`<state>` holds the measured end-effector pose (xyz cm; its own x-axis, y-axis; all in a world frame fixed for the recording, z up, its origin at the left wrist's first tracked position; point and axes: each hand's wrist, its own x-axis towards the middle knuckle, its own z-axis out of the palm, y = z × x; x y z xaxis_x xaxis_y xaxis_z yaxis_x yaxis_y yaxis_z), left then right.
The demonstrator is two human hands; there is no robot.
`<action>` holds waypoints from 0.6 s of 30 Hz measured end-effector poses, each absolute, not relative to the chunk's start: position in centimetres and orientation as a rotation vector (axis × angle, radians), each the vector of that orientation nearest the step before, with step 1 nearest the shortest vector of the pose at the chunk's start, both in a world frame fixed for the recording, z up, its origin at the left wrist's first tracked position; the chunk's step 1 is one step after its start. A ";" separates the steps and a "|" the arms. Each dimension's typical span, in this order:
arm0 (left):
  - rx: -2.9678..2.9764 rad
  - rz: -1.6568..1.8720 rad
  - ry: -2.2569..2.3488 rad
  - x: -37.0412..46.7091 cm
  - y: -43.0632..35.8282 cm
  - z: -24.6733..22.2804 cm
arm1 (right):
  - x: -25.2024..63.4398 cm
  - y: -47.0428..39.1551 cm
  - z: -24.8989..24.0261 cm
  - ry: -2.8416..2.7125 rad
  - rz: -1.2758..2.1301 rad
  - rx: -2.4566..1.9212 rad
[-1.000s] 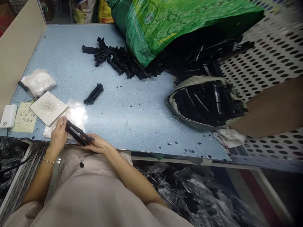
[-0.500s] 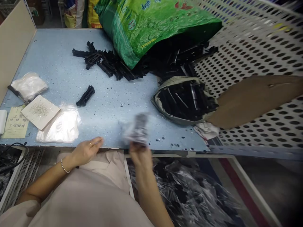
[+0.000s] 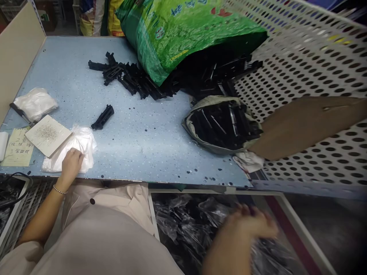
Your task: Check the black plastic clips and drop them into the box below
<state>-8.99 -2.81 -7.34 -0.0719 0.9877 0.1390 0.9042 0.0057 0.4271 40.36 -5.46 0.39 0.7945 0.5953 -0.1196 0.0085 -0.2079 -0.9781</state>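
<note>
- Thin white plastic bags (image 3: 86,140) are now meeting the left hand (image 3: 72,164), nine o'clock.
- Right hand (image 3: 252,224) is swinging to five o'clock, likely finishing one piece.
- Both grips: cannot tell.

Measured from mid-view, the left grip (image 3: 73,162) sits between eight and nine o'clock, fingertips touching the white bags (image 3: 87,139) on the blue bench (image 3: 143,149). A tile (image 3: 48,136) overlaps those bags at nine, partly covering a note (image 3: 18,151). One black part (image 3: 102,117) lies alone just past nine; others lie piled (image 3: 137,80) toward eleven, beside a green sack (image 3: 197,23) at twelve. A grey sack (image 3: 206,143) holding black parts opens near three. The right grip (image 3: 249,223), blurred, is over plastic wraps (image 3: 183,214) between four and five; whether it holds anything is unclear.
</note>
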 end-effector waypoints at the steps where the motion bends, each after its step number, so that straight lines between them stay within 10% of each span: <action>1: 1.898 0.677 2.030 -9.3 -2.7 -7.4 | 39.0 -2.6 -1.7 -0.511 0.496 -1.705; 12: 1.191 1.127 1.757 -11.3 -2.1 -7.8 | 10.5 17.0 -4.2 -2.064 1.058 -1.537; 18: 1.035 1.286 1.722 -11.7 -2.6 -8.3 | 11.3 17.7 -4.3 -2.317 0.950 -1.604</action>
<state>-11.65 -2.63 -8.35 -0.4020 0.9110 -0.0914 0.1709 0.1727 0.9700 11.27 17.66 -4.32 -0.4082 0.8880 -0.2119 0.7813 0.2197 -0.5843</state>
